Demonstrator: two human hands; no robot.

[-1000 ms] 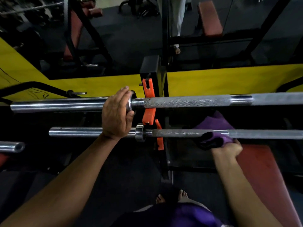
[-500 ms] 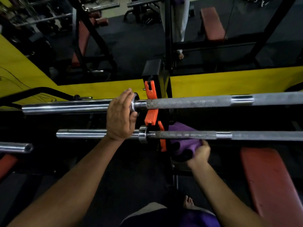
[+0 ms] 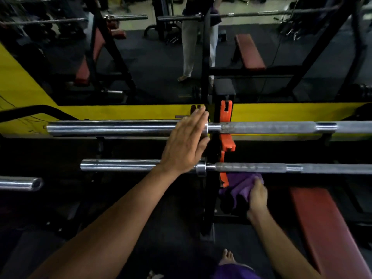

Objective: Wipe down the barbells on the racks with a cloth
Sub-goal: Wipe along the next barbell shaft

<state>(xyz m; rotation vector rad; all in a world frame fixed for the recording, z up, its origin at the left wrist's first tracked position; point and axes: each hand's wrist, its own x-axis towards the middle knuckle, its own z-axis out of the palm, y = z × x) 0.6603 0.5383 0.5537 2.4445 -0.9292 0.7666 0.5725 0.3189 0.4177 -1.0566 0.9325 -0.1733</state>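
Two steel barbells lie across an orange-hooked rack [image 3: 226,125]: the upper barbell [image 3: 271,127] and, nearer me, the lower barbell [image 3: 251,168]. My left hand [image 3: 186,144] lies flat with straight fingers over the upper bar's sleeve, right at its collar. My right hand [image 3: 258,195] grips a bunched purple cloth [image 3: 240,188] just under the lower bar, beside the orange hook. The cloth hangs a little below the shaft, touching or nearly touching it.
A red padded bench [image 3: 326,228] sits at lower right. A third bar end [image 3: 22,184] pokes in at the left edge. Behind the yellow wall strip [image 3: 130,112] a mirror reflects a person standing, racks and another bench [image 3: 249,51]. My bare foot [image 3: 227,256] shows below.
My right hand slid the purple cloth leftward along the lower bar to the rack hook, then dropped just under the bar. My left hand's fingers straightened over the upper sleeve.
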